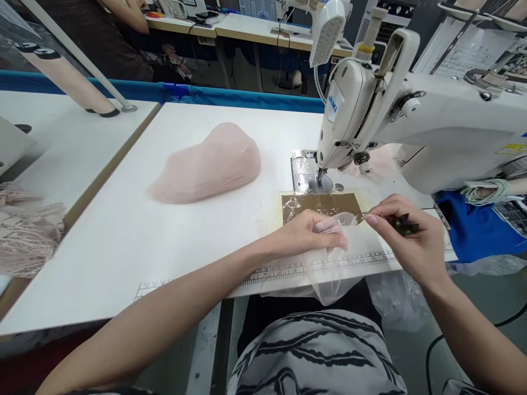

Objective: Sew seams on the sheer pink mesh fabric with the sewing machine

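At the table's front edge, my left hand (315, 233) is closed on a thin, sheer fabric piece (329, 274). The fabric is pale and nearly see-through, and its lower part hangs over the edge toward my lap. Just to the right, my right hand (405, 236) is closed around a small pointed tool with a dark green and black handle (403, 224). Its thin tip points left at the fabric's edge; most of the tool is hidden by my fingers. Beyond both hands stands the sewing machine (346, 109), its needle area (320, 178) apart from the fabric.
A pile of sheer pink pieces (214, 164) lies left on the white table (123, 247). A brown taped plate (321, 204) and a printed ruler (288, 271) are near my hands. Blue cloth (486, 225) is at right, beige cords (31, 236) at left. Another person's arm (127, 13) shows behind.
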The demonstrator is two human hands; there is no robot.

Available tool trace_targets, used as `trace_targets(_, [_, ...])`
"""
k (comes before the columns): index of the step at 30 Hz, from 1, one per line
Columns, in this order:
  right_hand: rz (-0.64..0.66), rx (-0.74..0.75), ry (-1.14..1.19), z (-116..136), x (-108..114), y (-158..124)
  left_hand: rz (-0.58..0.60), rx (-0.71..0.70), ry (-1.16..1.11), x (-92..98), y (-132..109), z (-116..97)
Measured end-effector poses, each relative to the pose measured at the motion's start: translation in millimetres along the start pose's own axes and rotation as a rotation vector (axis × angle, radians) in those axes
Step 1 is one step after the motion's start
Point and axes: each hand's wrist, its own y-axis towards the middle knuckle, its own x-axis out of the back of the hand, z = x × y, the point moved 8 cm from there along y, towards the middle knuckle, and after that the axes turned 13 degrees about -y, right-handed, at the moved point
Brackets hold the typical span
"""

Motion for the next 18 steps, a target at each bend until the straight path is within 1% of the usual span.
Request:
trace_targets(2, [0.027,-0.036,-0.003,-1.3,-3.2,-2.7,-0.001,-0.002,0.006,0.7,0.0,0.4])
trace_targets(6, [0.226,-0.171,0.092,-11.1,-23.4,-8.5,0.028,-0.021,0.011,-2.4,-0.1,-1.8])
trace_targets(7, [0.255,-0.204,0.119,-13.8,-26.7,-9.8,0.026,-0.021,0.007,-2.8,-0.1,-2.5])
trace_targets(10, [0.284,-0.267,0.150,-19.9,-30.8,-11.4,-0.018,-0.060,-0.022,-1.3,-0.3,-7.7])
trace_targets(13, [0.309,-0.260,0.127,-21.2,-33.4,-11.7,-0.053,-0.122,-0.008,0.6,-0.7,-13.8])
trace_targets(14, [0.295,-0.242,0.107,-20.5,-32.4,-11.4,-0.060,-0.125,0.008,1.1,-0.8,-14.2])
trace_targets(15, [0.254,-0.214,0.080,-19.2,-29.3,-10.7,-0.071,-0.122,0.020,2.0,-0.8,-14.0])
trace_targets(17, [0.110,-0.123,0.011,-13.0,-18.2,-9.8,-0.100,-0.111,0.034,4.4,-1.0,-13.1])
trace_targets(18, [0.031,-0.052,-0.026,-7.3,-12.1,-10.4,-0.113,-0.110,0.038,5.4,-1.1,-13.0])
